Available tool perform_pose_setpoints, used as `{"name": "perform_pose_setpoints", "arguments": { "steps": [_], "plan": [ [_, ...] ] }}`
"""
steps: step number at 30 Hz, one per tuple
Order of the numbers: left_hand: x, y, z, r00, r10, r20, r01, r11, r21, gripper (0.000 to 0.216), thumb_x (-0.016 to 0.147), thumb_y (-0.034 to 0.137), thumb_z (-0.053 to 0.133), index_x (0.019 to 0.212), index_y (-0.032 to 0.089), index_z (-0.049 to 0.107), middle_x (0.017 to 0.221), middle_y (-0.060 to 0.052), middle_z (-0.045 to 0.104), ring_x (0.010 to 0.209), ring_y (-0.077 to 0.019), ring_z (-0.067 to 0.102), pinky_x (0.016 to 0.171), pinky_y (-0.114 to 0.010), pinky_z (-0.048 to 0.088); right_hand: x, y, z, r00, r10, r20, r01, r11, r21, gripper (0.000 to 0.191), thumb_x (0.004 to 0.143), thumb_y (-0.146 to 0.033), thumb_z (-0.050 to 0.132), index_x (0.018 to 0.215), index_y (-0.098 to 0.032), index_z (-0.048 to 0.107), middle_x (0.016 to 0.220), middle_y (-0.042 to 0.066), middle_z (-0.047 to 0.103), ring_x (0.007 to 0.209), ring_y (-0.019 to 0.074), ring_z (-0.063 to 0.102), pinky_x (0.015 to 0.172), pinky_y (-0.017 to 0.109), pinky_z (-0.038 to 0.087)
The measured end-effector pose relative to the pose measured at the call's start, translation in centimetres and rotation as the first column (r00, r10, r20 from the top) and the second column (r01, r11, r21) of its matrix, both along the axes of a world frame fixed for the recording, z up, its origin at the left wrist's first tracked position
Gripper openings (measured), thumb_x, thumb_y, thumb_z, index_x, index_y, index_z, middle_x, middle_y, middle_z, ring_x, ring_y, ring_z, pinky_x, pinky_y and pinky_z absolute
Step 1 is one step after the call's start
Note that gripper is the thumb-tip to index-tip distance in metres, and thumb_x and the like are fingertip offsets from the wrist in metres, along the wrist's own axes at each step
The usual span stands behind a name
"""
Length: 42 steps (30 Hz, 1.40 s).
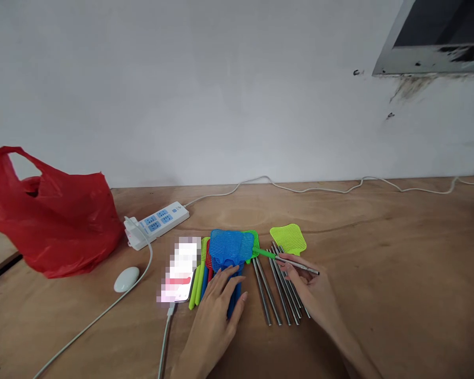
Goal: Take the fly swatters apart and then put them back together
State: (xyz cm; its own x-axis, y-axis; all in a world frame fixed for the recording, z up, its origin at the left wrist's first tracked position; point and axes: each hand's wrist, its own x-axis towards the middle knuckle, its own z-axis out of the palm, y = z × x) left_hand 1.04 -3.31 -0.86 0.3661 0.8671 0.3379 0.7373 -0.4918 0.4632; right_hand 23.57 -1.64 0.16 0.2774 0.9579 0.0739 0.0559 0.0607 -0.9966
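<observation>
- Right hand (306, 284): its grip pinches a metal rod (306, 268) near the joint with its green end-piece (264, 253), which reaches the edge of the blue mesh heads (231, 245).
- Left hand (219, 305): its grip is loosely spread over the blue handles below those heads; how firmly it presses, I cannot tell.
- Handling well, I judge, means pinching close to the joint, keeping rod and end-piece in line, and clearing the loose rods (262, 292) on the bench (398, 273) just below.
- Container: a red plastic bag (71, 226) stands at the left; its contents are hidden.
</observation>
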Motion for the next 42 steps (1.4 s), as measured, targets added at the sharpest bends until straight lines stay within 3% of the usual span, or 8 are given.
{"name": "perform_pose_setpoints", "arguments": {
  "steps": [8, 17, 22, 26, 28, 30, 34, 42],
  "plan": [
    [-0.9, 0.0, 0.0, 1.000, -0.014, -0.026, 0.015, 0.999, 0.049, 0.028, 0.101, 0.026, 0.050, 0.127, 0.025, 0.058, 0.141, -0.011, 0.059, 0.131, -0.0314, 0.056, 0.107, -0.058, 0.048, 0.5, 0.1, 0.4, 0.998, 0.003, -0.061, -0.002, 1.000, 0.007, 0.041, 0.077, -0.058, 0.075, 0.093, -0.020, 0.078, 0.093, 0.012, 0.079, 0.084, 0.0283, 0.073, 0.073, 0.040, 0.061],
    [-1.6, 2.3, 2.4, 0.968, -0.171, -0.181, 0.184, 0.981, 0.054, 0.029, 0.102, 0.026, 0.047, 0.129, 0.022, 0.059, 0.139, -0.009, 0.062, 0.135, -0.0274, 0.052, 0.114, -0.053, 0.042, 2.9, 1.1, 2.3, 0.996, -0.048, 0.070, 0.046, 0.998, 0.034, 0.048, 0.083, -0.068, 0.062, 0.082, -0.021, 0.071, 0.072, 0.006, 0.070, 0.065, 0.0207, 0.064, 0.058, 0.030, 0.053],
    [-1.1, 5.0, 2.0, 0.944, -0.207, -0.256, 0.226, 0.973, 0.049, 0.038, 0.104, 0.036, 0.047, 0.136, 0.020, 0.057, 0.148, -0.010, 0.054, 0.139, -0.0301, 0.048, 0.113, -0.056, 0.040, 3.5, 4.6, 2.6, 0.971, 0.142, 0.190, -0.138, 0.990, -0.035, 0.042, 0.091, -0.060, 0.050, 0.075, -0.023, 0.059, 0.067, 0.001, 0.066, 0.044, 0.0137, 0.051, 0.041, 0.027, 0.039],
    [-1.1, 6.0, 1.2, 0.952, -0.195, -0.235, 0.209, 0.977, 0.034, 0.034, 0.103, 0.032, 0.048, 0.132, 0.022, 0.062, 0.141, -0.008, 0.062, 0.132, -0.0285, 0.055, 0.110, -0.052, 0.045, 3.0, 7.8, 1.3, 0.911, 0.277, 0.306, -0.250, 0.960, -0.127, 0.027, 0.086, -0.035, 0.060, 0.064, -0.021, 0.060, 0.062, 0.000, 0.067, 0.064, 0.0183, 0.063, 0.061, 0.028, 0.049],
    [-1.2, 6.1, 0.9, 0.954, -0.196, -0.228, 0.209, 0.977, 0.034, 0.034, 0.102, 0.028, 0.049, 0.133, 0.023, 0.062, 0.139, -0.008, 0.063, 0.131, -0.0276, 0.057, 0.110, -0.051, 0.046, 2.5, 9.0, 0.7, 0.877, 0.330, 0.348, -0.280, 0.942, -0.188, 0.016, 0.086, -0.027, 0.063, 0.072, -0.019, 0.065, 0.068, 0.001, 0.069, 0.074, 0.0198, 0.066, 0.072, 0.031, 0.052],
    [-1.2, 6.1, 0.7, 0.955, -0.200, -0.219, 0.213, 0.976, 0.035, 0.035, 0.101, 0.026, 0.050, 0.134, 0.025, 0.061, 0.140, -0.006, 0.063, 0.132, -0.0266, 0.056, 0.110, -0.050, 0.045, 1.9, 9.9, 0.3, 0.844, 0.383, 0.376, -0.305, 0.918, -0.253, 0.012, 0.090, -0.028, 0.065, 0.093, -0.017, 0.069, 0.090, 0.004, 0.072, 0.086, 0.0211, 0.068, 0.081, 0.037, 0.055],
    [-1.2, 6.0, 0.4, 0.960, -0.200, -0.196, 0.209, 0.977, 0.030, 0.036, 0.101, 0.024, 0.048, 0.135, 0.026, 0.062, 0.140, -0.005, 0.063, 0.132, -0.0261, 0.055, 0.110, -0.050, 0.046, 0.6, 11.2, 0.1, 0.801, 0.470, 0.370, -0.348, 0.869, -0.351, 0.034, 0.097, -0.035, 0.062, 0.127, -0.019, 0.059, 0.129, 0.010, 0.061, 0.106, 0.0243, 0.065, 0.088, 0.045, 0.056],
    [-1.4, 5.9, 0.4, 0.972, -0.186, -0.142, 0.187, 0.982, -0.003, 0.038, 0.099, 0.022, 0.051, 0.136, 0.025, 0.060, 0.142, -0.005, 0.061, 0.133, -0.0257, 0.055, 0.109, -0.050, 0.048, -1.2, 11.8, 0.1, 0.849, 0.510, 0.141, -0.394, 0.787, -0.475, 0.035, 0.097, -0.035, 0.062, 0.128, -0.018, 0.059, 0.128, 0.010, 0.061, 0.106, 0.0246, 0.065, 0.088, 0.045, 0.056]
  ]
}}
